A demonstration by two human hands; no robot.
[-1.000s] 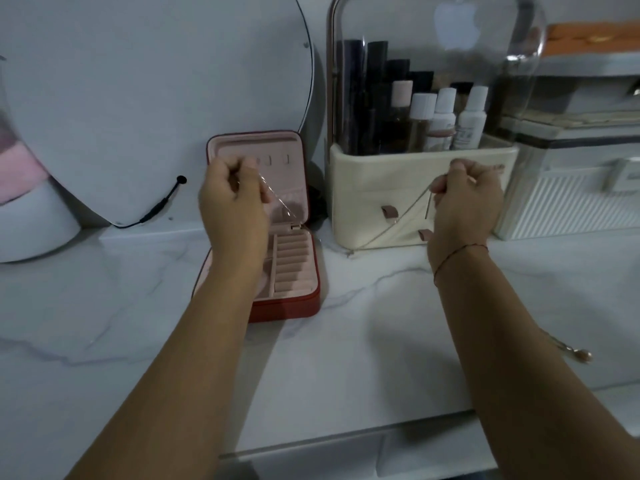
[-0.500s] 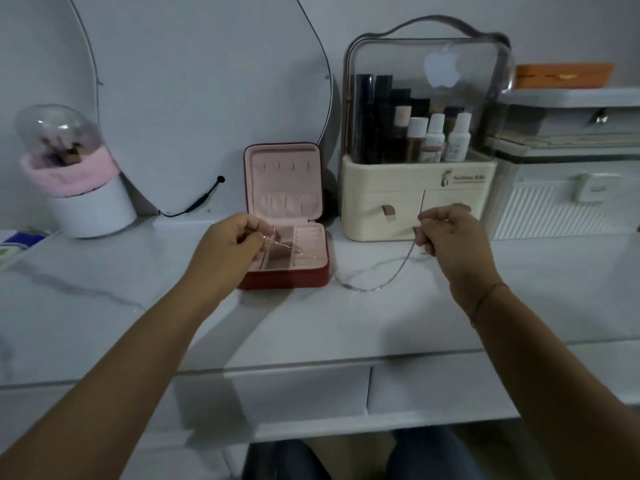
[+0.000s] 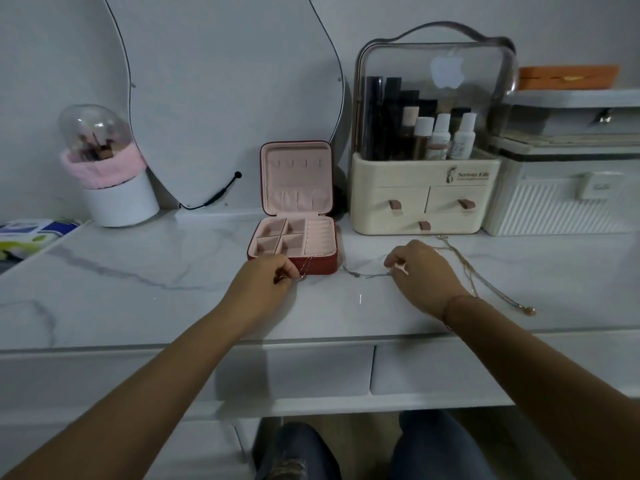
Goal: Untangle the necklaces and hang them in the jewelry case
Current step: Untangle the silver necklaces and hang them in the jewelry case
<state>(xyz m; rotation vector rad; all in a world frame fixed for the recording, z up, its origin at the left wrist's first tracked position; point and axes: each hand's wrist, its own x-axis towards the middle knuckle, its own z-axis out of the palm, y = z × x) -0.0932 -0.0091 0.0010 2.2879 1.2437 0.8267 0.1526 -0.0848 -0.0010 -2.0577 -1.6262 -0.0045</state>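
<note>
Thin silver chain necklace lay across the white marble worktop just before the open red, pink-lined jewelry case, its ends pinched by the curled left hand and right hand.

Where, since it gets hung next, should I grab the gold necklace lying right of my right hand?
Probably pinch the gold necklace just behind its pendant, coming from above on the right: that end lies free and single near the front edge of the table, while farther back its strands bunch together.
</note>
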